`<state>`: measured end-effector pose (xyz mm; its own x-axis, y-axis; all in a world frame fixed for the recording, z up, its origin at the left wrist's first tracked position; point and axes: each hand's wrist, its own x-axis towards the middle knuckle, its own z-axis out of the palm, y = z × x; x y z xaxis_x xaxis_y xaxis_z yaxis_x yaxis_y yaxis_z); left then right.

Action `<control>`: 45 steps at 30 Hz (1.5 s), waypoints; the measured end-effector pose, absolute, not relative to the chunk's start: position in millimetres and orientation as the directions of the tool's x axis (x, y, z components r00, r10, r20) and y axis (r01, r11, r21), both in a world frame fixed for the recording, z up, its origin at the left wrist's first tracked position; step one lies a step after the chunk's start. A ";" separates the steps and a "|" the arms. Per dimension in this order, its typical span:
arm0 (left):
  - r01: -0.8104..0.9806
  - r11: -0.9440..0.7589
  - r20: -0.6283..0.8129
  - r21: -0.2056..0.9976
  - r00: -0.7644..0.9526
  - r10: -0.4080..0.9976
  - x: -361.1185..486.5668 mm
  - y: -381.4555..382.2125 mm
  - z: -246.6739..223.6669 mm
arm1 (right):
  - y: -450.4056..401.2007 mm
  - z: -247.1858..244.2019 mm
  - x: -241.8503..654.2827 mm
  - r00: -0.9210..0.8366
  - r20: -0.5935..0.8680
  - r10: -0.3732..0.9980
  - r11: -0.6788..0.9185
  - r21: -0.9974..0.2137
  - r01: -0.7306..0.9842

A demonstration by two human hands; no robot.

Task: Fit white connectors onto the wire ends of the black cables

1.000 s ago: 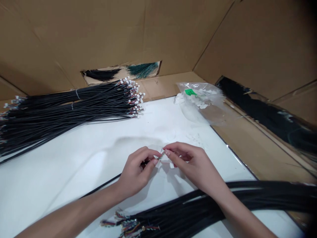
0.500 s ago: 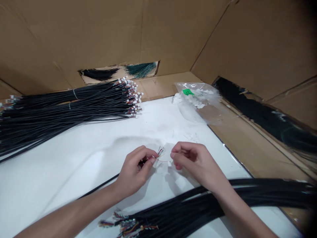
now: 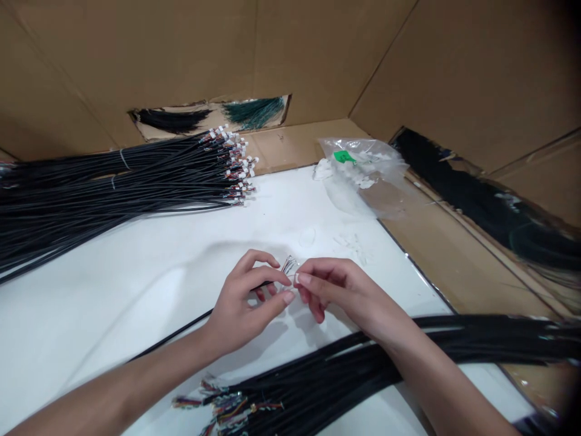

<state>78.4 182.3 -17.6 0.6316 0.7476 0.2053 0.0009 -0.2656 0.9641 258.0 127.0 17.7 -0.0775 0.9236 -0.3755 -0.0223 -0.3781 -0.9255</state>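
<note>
My left hand (image 3: 247, 306) curls round the end of a black cable (image 3: 175, 333), thumb and index finger slightly apart at the tips. Thin loose wires (image 3: 289, 264) fan out of the cable end just past those fingertips. A small white connector (image 3: 296, 278) is pinched between thumb and index finger of my right hand (image 3: 347, 295), close against the wires. One thin reddish wire runs from the cable end to the connector. Exactly how the left fingers grip the cable is partly hidden.
Finished-looking black cables with white connectors (image 3: 136, 181) lie at the back left. More black cables with bare coloured wire ends (image 3: 318, 387) lie in front. A clear bag (image 3: 363, 172) of white parts sits at the back right. Cardboard walls (image 3: 190, 48) surround the white table (image 3: 136, 272).
My right hand has moved left, bringing its fingertips onto the connector beside the wires. The left thumb and index finger have spread apart. The whole view has shifted slightly.
</note>
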 end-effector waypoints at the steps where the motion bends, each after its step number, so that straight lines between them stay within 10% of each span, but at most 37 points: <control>1: 0.003 -0.264 0.202 0.965 0.635 0.746 78.1 182.3 -17.9 | 126.9 16.9 257.7 -0.085 -0.377 0.922 -0.381 -0.924 -0.035; 45: -0.003 -0.050 0.038 0.999 0.692 0.721 77.0 188.9 -12.9 | 127.0 12.0 257.9 -0.222 -0.332 0.917 -0.359 -0.929 -0.093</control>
<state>77.0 188.9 -12.9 0.6919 0.7210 0.0381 -0.0030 -0.0499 0.9988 257.9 127.0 12.0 -0.2216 0.9169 -0.3320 -0.0930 -0.3588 -0.9288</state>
